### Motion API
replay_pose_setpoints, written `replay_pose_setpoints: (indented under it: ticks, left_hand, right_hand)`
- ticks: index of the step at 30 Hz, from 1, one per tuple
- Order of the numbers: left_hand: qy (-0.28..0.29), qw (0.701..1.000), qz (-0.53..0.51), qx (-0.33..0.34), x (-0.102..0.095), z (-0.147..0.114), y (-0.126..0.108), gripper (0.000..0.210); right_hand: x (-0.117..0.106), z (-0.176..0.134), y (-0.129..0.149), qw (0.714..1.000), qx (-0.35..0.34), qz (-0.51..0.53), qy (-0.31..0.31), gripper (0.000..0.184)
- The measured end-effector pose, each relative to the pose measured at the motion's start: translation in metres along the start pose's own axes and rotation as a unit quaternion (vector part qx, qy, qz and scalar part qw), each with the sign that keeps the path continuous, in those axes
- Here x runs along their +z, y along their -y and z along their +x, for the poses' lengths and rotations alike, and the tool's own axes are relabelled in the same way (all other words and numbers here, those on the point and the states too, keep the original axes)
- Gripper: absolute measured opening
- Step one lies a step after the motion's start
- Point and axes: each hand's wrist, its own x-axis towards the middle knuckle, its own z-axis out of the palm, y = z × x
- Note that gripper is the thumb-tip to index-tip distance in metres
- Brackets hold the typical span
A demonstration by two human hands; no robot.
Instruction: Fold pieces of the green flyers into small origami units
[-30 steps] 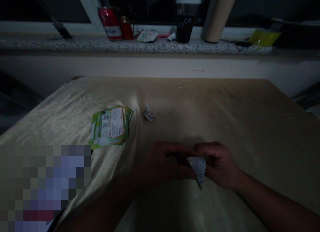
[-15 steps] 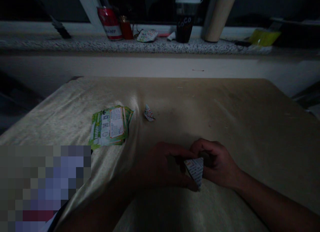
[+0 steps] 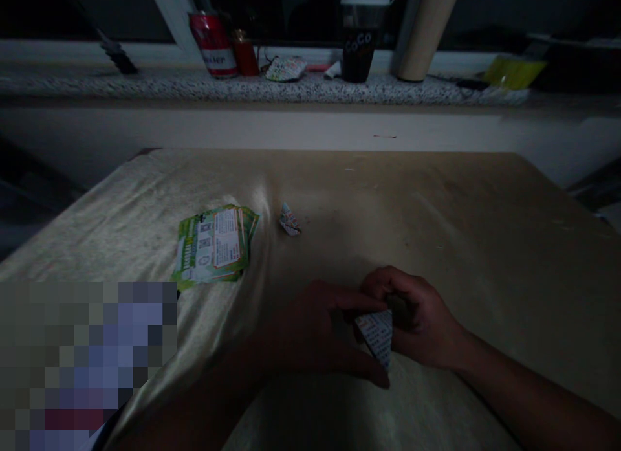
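Dim tan table (image 3: 436, 198). My left hand (image 3: 310, 334) and right hand (image 3: 422, 321) pinch a folded printed paper (image 3: 377, 334) between closed fingertips, steadying its creases just above the tabletop; green leaflets (image 3: 213, 244) lie nearby.

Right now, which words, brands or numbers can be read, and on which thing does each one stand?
"COCO": dark cup on the ledge.
Red can: white band lettering, partly cut off, unreadable.
Green leaflets: print too small.
Folded paper between left hand and right hand: print too small.
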Motion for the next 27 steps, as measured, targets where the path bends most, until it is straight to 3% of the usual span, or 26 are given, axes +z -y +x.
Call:
replay_pose_setpoints:
  ticks: [5, 11, 27]
  left_hand:
    - [0.01, 0.999, 0.006, 0.037, 0.0013, 0.0005, 0.002, 0.058]
    - [0.002, 0.999, 0.011, 0.03, 0.0028, 0.0019, -0.0009, 0.067]
    - [0.021, 0.999, 0.0, 0.032, 0.0079, 0.0037, -0.0005, 0.057]
  right_hand:
    - [-0.0002, 0.0005, -0.0003, 1.0, 0.004, -0.017, -0.003, 0.037]
    - [0.0003, 0.0, -0.0017, 1.0, 0.017, -0.019, 0.01, 0.046]
    - [0.0016, -0.002, -0.0041, 0.999, 0.003, -0.043, 0.003, 0.057]
